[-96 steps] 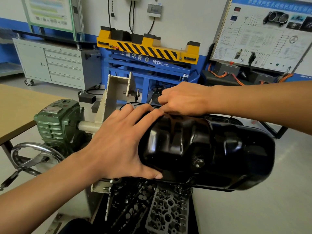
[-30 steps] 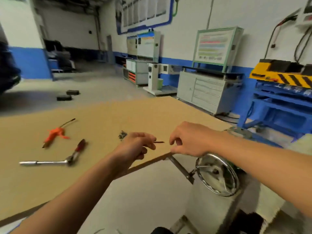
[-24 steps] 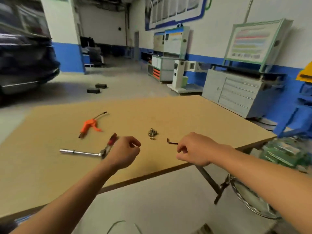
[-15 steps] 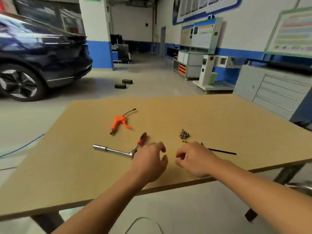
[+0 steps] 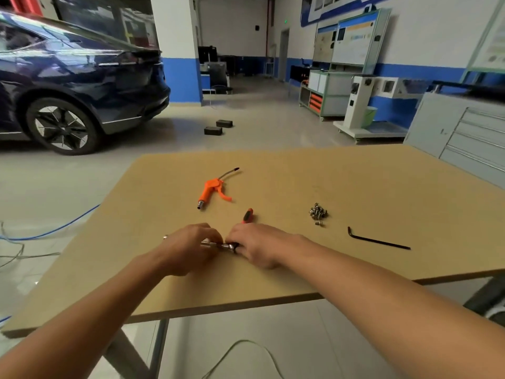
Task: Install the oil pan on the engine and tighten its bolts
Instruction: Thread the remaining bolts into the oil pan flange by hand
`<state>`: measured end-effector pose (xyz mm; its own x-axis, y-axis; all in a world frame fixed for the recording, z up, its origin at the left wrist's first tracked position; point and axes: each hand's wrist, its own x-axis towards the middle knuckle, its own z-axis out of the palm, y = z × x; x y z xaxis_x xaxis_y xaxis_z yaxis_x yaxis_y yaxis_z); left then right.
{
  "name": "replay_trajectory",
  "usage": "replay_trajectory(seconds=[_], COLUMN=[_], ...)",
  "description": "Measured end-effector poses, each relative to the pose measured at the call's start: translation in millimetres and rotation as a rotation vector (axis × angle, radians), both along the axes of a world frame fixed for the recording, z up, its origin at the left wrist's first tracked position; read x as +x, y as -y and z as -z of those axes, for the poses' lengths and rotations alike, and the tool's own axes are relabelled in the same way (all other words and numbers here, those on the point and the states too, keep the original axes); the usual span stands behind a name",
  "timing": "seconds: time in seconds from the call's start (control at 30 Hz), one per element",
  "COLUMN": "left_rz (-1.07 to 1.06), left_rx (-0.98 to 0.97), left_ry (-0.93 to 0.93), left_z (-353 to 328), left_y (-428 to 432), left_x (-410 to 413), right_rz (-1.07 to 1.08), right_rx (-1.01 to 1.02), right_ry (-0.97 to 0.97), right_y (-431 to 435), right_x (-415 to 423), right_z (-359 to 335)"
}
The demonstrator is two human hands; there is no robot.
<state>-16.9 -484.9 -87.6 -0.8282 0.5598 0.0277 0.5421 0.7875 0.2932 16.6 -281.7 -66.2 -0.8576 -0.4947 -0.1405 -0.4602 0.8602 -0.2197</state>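
While our left hand [image 5: 191, 248] and right hand [image 5: 255, 246] both grasp the ratchet wrench [image 5: 218, 245] on the table [image 5: 355, 181], the bolts [image 5: 317, 212] lie heaped right of the wrench, so we judge tightening is not yet begun, with the oil pan out of view.

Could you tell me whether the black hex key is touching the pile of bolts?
Apart: the head view shows bare tabletop between the hex key and the bolts.

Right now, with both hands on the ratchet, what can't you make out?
- Ratchet, head view: the left hand and right hand cover most of it, so I cannot tell whether a socket is fitted.
- Bolts, head view: the heap is too small to count.
- Oil pan and engine: outside the frame.
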Motion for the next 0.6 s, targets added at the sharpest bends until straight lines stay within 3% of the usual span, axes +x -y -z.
replay_trajectory(seconds=[0.13,0.23,0.43,0.6], left_rz=[0.03,0.051,0.078,0.004], left_rx=[0.195,0.255,0.332,0.292], left_ry=[-0.002,0.024,0.29,0.359], left_z=[16,22,10,0], left_y=[9,12,16,33], left_x=[3,3,-9,-22], right_rz=[-0.125,-0.098,-0.021,-0.002], right_rx=[-0.163,-0.33,-0.678,-0.773], right_ry=[0.008,-0.001,0.038,0.108], right_y=[-13,-18,-14,-33], right_x=[5,8,16,24], right_z=[11,21,31,32])
